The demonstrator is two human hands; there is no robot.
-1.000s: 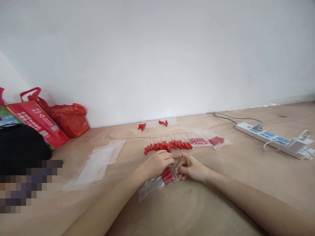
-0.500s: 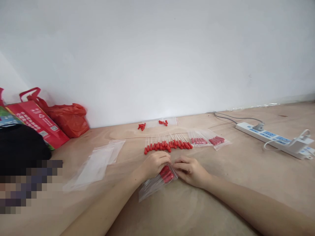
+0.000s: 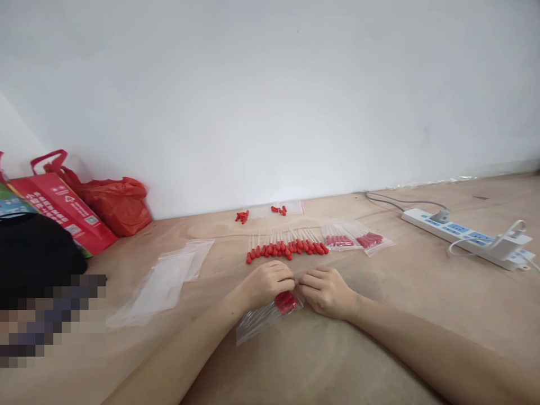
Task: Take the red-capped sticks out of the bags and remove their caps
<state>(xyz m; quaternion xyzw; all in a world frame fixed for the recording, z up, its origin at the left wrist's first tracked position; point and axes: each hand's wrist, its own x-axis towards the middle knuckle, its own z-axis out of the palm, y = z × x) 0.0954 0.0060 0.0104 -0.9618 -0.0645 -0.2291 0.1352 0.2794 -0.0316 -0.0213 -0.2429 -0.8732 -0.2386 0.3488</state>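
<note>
Both hands are closed on the top edge of a clear zip-lock bag (image 3: 258,325). My left hand (image 3: 270,283) pinches it from the left, and my right hand (image 3: 324,292) grips the corner on the right, with the fingertips almost meeting. Inside the bag lie several droppers with red rubber bulbs (image 3: 287,302); their clear tubes point to the lower left. The pinched edge itself is mostly covered by my fingers. Just beyond my hands, a row of loose droppers (image 3: 289,247) lies on the wooden table (image 3: 337,360), bulbs towards me.
Two filled bags of droppers (image 3: 354,236) lie right of the row. Flat clear bags (image 3: 164,281) are at left. Loose red bulbs (image 3: 242,216) sit near the wall. A white power strip (image 3: 468,236) is at right; red bags (image 3: 122,205) and a black item (image 3: 40,253) stand at left.
The fingers of my right hand have curled in more tightly at the bag's edge, and both hands are closer together. The bag stays in about the same place.
</note>
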